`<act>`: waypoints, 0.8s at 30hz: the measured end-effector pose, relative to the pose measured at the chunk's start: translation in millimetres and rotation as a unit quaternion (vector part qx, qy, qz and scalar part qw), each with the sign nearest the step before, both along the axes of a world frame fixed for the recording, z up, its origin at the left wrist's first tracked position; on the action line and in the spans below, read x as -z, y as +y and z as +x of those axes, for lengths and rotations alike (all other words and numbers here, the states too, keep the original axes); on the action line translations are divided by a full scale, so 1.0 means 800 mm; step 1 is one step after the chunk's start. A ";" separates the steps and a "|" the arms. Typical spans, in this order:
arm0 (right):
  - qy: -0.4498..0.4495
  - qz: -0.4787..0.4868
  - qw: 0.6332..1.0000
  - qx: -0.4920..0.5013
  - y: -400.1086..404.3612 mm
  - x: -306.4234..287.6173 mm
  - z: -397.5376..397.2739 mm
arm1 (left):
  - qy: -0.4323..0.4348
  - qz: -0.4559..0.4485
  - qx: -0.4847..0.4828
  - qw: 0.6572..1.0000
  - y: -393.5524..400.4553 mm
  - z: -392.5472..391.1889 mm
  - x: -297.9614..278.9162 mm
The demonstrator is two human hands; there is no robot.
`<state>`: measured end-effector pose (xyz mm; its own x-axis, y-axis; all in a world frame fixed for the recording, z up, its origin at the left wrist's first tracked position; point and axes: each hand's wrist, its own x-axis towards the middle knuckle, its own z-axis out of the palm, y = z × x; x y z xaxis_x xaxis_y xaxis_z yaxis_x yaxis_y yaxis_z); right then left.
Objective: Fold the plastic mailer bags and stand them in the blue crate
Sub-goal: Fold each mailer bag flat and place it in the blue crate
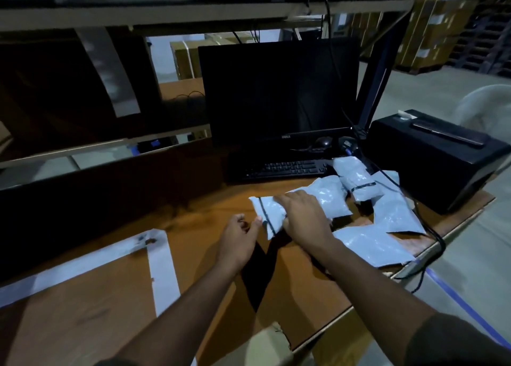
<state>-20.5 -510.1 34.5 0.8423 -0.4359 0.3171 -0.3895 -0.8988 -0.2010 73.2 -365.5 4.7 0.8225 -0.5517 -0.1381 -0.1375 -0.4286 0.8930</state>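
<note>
A light grey plastic mailer bag (266, 213) with a dark strip lies on the brown table, partly folded. My right hand (302, 217) lies on top of it, fingers curled over its near edge. My left hand (237, 235) is just left of the bag, its thumb touching the bag's left edge, the fingers loosely curled. More grey mailer bags (331, 197) lie in a loose heap to the right, one (359, 180) up against the keyboard, another flat (370, 245) near the table's right edge. No blue crate is in view.
A black monitor (279, 89), keyboard (279, 169) and mouse (322, 143) stand behind the bags. A black printer (437, 155) sits at the right with cables running past the bags. White tape strips (163, 266) cross the table at left. Shelving rises behind.
</note>
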 end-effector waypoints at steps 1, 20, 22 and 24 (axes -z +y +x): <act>-0.011 0.006 1.000 -0.026 0.018 -0.004 0.006 | 0.027 -0.024 -0.022 0.999 0.009 0.005 0.003; 0.017 0.137 0.959 -0.246 0.298 0.031 -0.004 | 0.087 -0.127 -0.223 0.962 0.356 0.011 0.004; 0.047 0.107 0.962 -0.248 0.305 0.051 -0.009 | 0.083 -0.067 -0.235 0.966 0.385 0.007 0.004; 0.071 0.071 0.962 -0.253 0.309 0.067 -0.011 | 0.001 0.031 -0.241 0.970 0.410 0.005 0.010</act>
